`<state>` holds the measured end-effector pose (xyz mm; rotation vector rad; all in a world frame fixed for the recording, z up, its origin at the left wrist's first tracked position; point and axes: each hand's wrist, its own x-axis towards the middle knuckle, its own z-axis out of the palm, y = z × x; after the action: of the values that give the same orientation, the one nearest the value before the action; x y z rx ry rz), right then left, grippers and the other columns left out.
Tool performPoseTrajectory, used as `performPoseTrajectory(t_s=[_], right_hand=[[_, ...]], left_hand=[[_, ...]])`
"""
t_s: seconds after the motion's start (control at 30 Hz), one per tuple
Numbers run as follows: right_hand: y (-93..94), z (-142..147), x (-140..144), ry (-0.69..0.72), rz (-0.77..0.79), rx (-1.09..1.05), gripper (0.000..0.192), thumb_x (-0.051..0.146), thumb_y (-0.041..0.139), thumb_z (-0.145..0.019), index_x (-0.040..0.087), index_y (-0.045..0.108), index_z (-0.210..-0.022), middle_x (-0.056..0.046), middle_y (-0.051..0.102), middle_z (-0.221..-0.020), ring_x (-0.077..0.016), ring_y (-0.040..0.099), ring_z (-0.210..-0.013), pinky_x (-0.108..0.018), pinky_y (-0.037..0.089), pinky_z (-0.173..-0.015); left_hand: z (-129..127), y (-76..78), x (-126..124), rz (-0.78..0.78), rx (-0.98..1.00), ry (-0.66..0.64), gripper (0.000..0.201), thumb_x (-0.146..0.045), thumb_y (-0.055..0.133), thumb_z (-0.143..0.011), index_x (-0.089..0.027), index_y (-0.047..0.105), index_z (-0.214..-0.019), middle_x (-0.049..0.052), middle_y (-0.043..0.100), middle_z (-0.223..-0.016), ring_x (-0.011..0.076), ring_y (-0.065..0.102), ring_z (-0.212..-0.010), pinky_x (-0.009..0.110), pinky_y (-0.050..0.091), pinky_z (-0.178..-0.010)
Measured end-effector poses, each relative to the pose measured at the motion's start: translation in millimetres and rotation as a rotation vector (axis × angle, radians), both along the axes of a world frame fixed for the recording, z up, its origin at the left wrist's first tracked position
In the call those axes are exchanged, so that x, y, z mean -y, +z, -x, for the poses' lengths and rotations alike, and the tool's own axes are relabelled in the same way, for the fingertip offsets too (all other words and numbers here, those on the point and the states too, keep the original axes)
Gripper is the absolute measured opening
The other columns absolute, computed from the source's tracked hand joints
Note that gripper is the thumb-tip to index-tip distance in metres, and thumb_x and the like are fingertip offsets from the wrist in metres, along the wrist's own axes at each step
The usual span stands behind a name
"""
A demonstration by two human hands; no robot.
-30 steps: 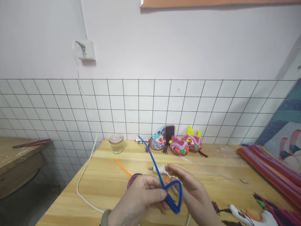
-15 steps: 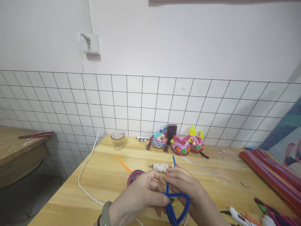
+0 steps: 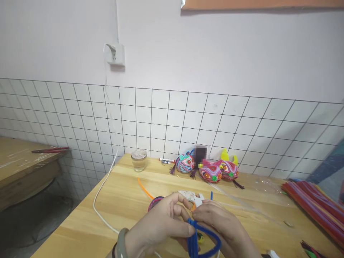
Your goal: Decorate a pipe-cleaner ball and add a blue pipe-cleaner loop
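Observation:
Blue pipe cleaners (image 3: 192, 240), bent into a loop with several strands side by side, are at the bottom centre. My left hand (image 3: 166, 224) pinches the strands between thumb and fingers, a bangle on its wrist. Beside it, my right hand (image 3: 223, 225) has its fingers curled around a part of the pipe cleaner, and a short blue end sticks up behind them. Just beyond both hands lies a white glue gun (image 3: 189, 196), partly covered. A round dark and pink piece (image 3: 154, 202) shows behind the left hand, near an orange pipe cleaner (image 3: 145, 188).
Several colourful wrapped-yarn animal heads (image 3: 211, 171) sit by the tiled wall, right of a glass cup (image 3: 139, 163) and a marker (image 3: 166, 160). A bundle of striped pipe cleaners (image 3: 314, 208) lies at right. A white cable (image 3: 100, 211) runs along the table's left edge.
The view has shifted, so the background sits further right. The blue strand's upright end has moved right with my right fingers, and the loop looks turned. My left hand keeps its pinch.

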<state>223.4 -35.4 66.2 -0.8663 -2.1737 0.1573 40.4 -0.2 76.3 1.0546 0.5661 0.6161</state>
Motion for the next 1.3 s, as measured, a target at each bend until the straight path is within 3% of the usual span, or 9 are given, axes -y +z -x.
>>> performPoseTrajectory(t_s=[0.4,0.63,1.07,1.3], right_hand=[[-7.0,-2,1,0.007,-0.012,-0.027,0.022,0.017,0.052,-0.084,0.026,0.056,-0.103,-0.005,0.068,-0.086,-0.0173,0.063,-0.078,-0.026,0.05,-0.068],[-1.4,1,6,-0.052,-0.018,-0.037,0.022,0.017,0.055,-0.081,0.026,0.06,-0.101,-0.007,0.067,-0.085,-0.0171,0.064,-0.074,-0.024,0.052,-0.064],[-2.6,8,8,-0.01,0.138,-0.139,0.03,0.014,0.047,-0.084,0.028,0.056,-0.109,-0.006,0.063,-0.086,-0.0156,0.063,-0.073,-0.021,0.052,-0.064],[10.1,15,10,-0.02,0.184,-0.067,0.022,0.01,0.042,-0.083,0.022,0.061,-0.085,-0.005,0.062,-0.077,-0.0157,0.062,-0.071,-0.022,0.052,-0.065]], left_hand=[[1,-5.9,-2,-0.061,0.095,0.017,0.045,-0.01,0.077,-0.053,-0.018,0.05,-0.089,-0.004,0.062,-0.071,0.0077,0.059,-0.047,0.022,0.05,-0.05],[-1,1.5,2,-0.092,0.137,0.07,0.041,-0.008,0.076,-0.055,-0.016,0.05,-0.085,-0.004,0.062,-0.065,0.0046,0.055,-0.052,0.016,0.043,-0.052],[-2,2.9,3,-0.114,0.218,0.12,0.039,-0.01,0.075,-0.058,-0.018,0.05,-0.085,-0.005,0.061,-0.064,0.007,0.057,-0.055,0.019,0.046,-0.056],[1,1.2,1,-0.167,0.208,0.154,0.038,-0.01,0.072,-0.063,-0.018,0.049,-0.092,-0.004,0.061,-0.066,0.0059,0.056,-0.055,0.017,0.045,-0.054]])
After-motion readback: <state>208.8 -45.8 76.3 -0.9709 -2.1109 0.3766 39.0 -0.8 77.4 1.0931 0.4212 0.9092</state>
